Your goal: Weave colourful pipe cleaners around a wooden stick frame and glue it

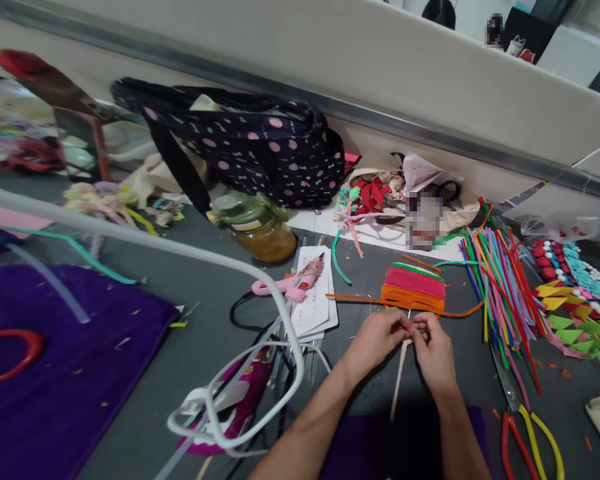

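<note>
My left hand [386, 333] and my right hand [433, 341] meet with their fingertips pinched together. From between them a cream pipe cleaner [399, 381] hangs down toward me. Something small and reddish shows at the pinch, too covered by the fingers to make out. Just beyond the fingertips lies a flat block of pipe cleaners [414, 283], banded orange, pink, green and white, with orange ends sticking out on both sides. A thin pale rod or wire runs from the block toward my fingers.
Right: a pile of coloured pipe cleaners [505, 293], scissors [517, 407] with red and yellow handles. Left: a pink glue gun [300, 283] on white papers, a magenta tool [245, 400] among looping white cable [280, 300], purple cloth [80, 373]. Behind: a lidded jar [260, 233], a dark patterned bag [260, 147].
</note>
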`<state>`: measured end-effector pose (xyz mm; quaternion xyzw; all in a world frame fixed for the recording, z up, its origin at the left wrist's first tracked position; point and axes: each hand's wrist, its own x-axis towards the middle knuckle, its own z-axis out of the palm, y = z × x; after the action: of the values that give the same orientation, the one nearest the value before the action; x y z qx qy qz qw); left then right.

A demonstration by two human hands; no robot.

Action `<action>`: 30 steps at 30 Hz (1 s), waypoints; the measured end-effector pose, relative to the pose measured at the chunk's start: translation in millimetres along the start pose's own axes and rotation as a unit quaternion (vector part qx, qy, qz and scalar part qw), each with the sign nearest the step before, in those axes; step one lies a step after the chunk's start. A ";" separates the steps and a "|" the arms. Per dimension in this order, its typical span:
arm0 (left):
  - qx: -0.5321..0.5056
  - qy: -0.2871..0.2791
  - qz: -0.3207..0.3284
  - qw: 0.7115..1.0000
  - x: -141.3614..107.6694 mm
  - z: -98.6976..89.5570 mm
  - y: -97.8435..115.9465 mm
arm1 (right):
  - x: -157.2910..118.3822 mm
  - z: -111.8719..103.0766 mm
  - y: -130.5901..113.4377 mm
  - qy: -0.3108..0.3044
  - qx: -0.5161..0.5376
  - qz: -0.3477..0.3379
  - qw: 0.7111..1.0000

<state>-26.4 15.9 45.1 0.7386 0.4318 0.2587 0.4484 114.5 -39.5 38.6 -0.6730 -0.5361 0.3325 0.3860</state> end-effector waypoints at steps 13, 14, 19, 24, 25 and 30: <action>0.039 -0.031 0.005 0.999 -0.4 -3.1 -0.2 | 1.0 -2.7 1.3 -0.023 -0.046 -0.059 0.997; 0.042 -0.033 0.003 0.999 -0.5 -3.8 -0.2 | 0.9 -2.9 1.1 -0.025 -0.053 -0.067 0.996; 0.043 -0.026 -0.019 0.999 -1.3 -4.7 -1.8 | -0.2 -2.2 -0.5 -0.039 -0.090 -0.104 0.990; 0.002 0.020 -0.043 0.999 -1.0 0.9 -7.8 | -2.5 0.3 -0.4 -0.044 -0.106 -0.104 0.988; -0.007 0.040 -0.037 0.998 -0.6 1.9 -8.4 | -2.7 0.8 -0.2 -0.037 -0.102 -0.105 0.989; -0.047 0.154 -0.026 0.987 1.5 4.4 -4.8 | -1.7 1.3 1.0 0.051 -0.070 -0.111 0.990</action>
<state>-24.2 16.4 38.8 0.6568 0.5021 0.3773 0.4173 113.5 -41.1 37.2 -0.6508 -0.6094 0.2141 0.3991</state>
